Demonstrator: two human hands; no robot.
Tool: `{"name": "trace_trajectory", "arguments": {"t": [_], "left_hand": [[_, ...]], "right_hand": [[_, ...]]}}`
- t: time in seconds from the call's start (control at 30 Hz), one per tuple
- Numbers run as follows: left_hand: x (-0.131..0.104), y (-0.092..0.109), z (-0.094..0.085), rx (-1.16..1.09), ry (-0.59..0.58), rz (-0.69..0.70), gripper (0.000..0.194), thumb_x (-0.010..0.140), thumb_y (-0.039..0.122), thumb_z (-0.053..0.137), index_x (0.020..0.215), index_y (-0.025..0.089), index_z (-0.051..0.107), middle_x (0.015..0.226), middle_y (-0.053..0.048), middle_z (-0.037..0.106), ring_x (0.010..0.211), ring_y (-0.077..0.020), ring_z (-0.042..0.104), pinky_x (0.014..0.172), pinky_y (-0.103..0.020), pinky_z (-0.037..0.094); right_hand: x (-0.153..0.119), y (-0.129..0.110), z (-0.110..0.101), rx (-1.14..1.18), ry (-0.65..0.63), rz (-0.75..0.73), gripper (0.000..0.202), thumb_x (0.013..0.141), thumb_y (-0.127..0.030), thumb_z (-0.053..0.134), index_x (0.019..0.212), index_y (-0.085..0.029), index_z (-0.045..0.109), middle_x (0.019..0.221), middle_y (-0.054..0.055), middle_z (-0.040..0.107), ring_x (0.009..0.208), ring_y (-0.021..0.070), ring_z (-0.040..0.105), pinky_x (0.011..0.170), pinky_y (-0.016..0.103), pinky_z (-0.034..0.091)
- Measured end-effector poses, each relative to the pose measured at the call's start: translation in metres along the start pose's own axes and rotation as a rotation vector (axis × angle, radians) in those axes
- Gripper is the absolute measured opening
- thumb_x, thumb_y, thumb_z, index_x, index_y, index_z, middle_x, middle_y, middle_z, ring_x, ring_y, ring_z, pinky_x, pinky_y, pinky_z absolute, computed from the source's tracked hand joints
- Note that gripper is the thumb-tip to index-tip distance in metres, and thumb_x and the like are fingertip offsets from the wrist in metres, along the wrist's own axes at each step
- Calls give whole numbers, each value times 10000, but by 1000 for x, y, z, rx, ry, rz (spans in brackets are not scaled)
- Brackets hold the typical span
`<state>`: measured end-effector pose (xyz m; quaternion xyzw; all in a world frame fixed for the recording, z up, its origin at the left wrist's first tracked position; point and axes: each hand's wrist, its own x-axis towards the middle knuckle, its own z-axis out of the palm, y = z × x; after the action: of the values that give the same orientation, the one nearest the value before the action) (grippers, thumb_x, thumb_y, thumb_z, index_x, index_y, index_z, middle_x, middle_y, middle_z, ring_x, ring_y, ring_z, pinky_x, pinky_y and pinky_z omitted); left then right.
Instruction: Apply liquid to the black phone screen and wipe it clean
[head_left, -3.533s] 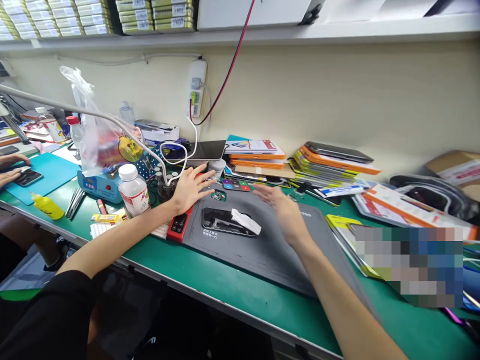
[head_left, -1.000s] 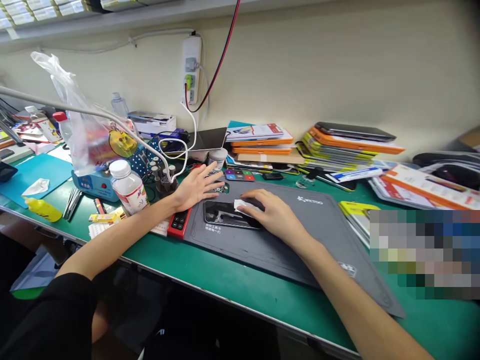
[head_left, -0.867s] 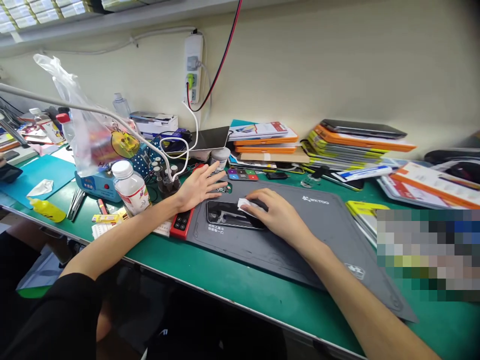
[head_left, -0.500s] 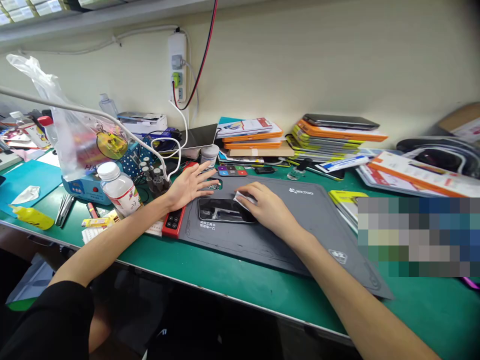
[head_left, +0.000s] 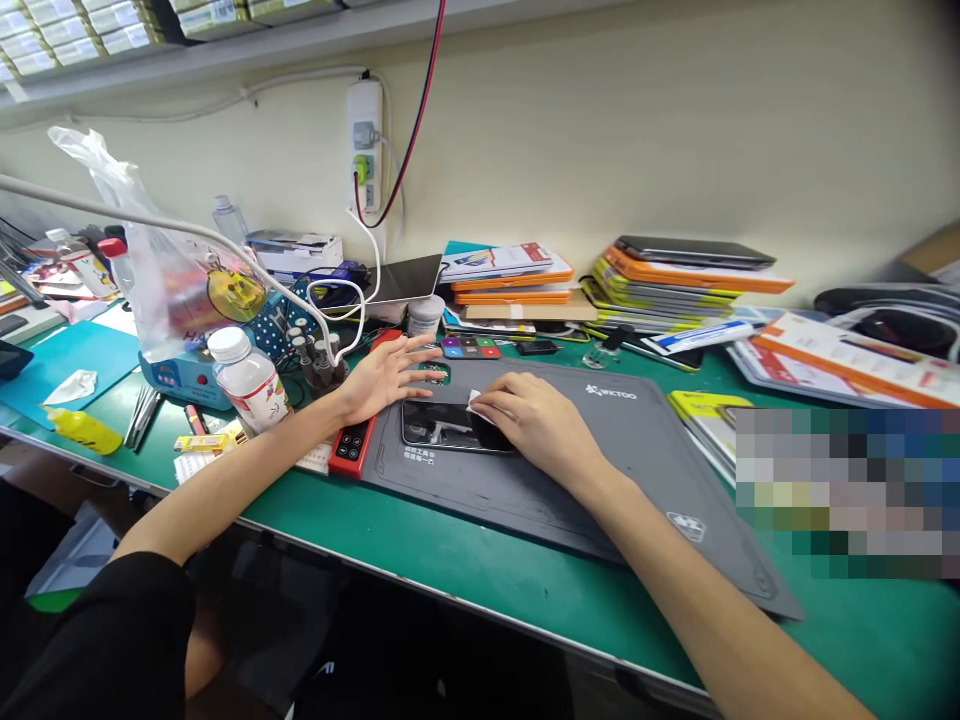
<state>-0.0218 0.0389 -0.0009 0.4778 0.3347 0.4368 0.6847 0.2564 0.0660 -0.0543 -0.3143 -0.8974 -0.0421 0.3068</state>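
A black smartphone (head_left: 439,424) lies face up on the grey work mat (head_left: 525,500), its glass reflecting light. My right hand (head_left: 536,420) is closed around a small white wipe (head_left: 474,399) over the phone's right end, hiding that part of it. Palm turned up and fingers spread, my left hand (head_left: 390,378) hovers by the phone's upper left and holds nothing. Beneath the left wrist is a red device with buttons (head_left: 352,446) along the mat's left edge.
Left of the mat stand a white-capped bottle (head_left: 251,375), a blue machine (head_left: 180,378), tweezers (head_left: 142,415) and a yellow squeeze bottle (head_left: 82,428). Stacks of boxed packs (head_left: 517,275) line the wall. A power strip (head_left: 365,145) hangs above, with cables drooping down.
The camera view has shifted slightly, so everything sits a little lower and to the right. My right hand has its fingers lower around the wipe; my left stays spread.
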Motion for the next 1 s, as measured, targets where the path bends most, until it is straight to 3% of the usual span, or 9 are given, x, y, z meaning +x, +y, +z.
{"name": "trace_trajectory", "arguments": {"t": [0.17,0.43,0.57,0.7,0.83,1.0], "left_hand": [[1,-3,-3,8,-15,12,533,1064,535,485,1497,248,606,1650,-122,544,1343,-314,647,1065,-444,532],[-1,-5,-4,-7,-17,5,489,1041,534,534,1430,262,651,1619,-115,572,1296,-289,669,1010,-404,548],[-1,-6,-4,-14,-13,0,491,1018,550,567,1403,261,666,1608,-116,580,1289,-290,667,1005,-404,544],[-1,-8,-4,-17,-32,3,484,996,571,618,1352,254,700,1556,-118,618,1234,-278,681,989,-400,547],[-2,-8,-3,-10,-27,11,444,1001,561,630,1308,256,730,1524,-111,640,1228,-267,673,998,-402,537],[-3,-10,-2,119,-64,13,443,935,511,774,1304,265,768,1455,-118,685,1199,-236,664,982,-368,505]], "right_hand": [[-2,4,2,13,-20,-66,336,1115,-374,534,1004,-233,818,951,83,767,889,265,655,796,432,479],[1,8,1,185,-119,18,478,1114,-523,442,1063,-304,865,1042,99,798,965,298,697,854,493,525],[-1,10,3,252,-119,85,498,1094,-580,449,1048,-329,877,952,86,776,849,274,705,784,465,544],[-4,5,5,278,-79,181,482,1083,-606,471,1031,-349,875,913,67,766,807,266,704,712,431,525],[0,-8,-4,289,44,221,458,1053,-639,532,943,-337,859,892,64,780,832,292,699,798,482,530],[9,-32,-23,595,166,407,317,954,-612,725,902,-306,790,969,52,797,920,289,739,859,457,577]]}}
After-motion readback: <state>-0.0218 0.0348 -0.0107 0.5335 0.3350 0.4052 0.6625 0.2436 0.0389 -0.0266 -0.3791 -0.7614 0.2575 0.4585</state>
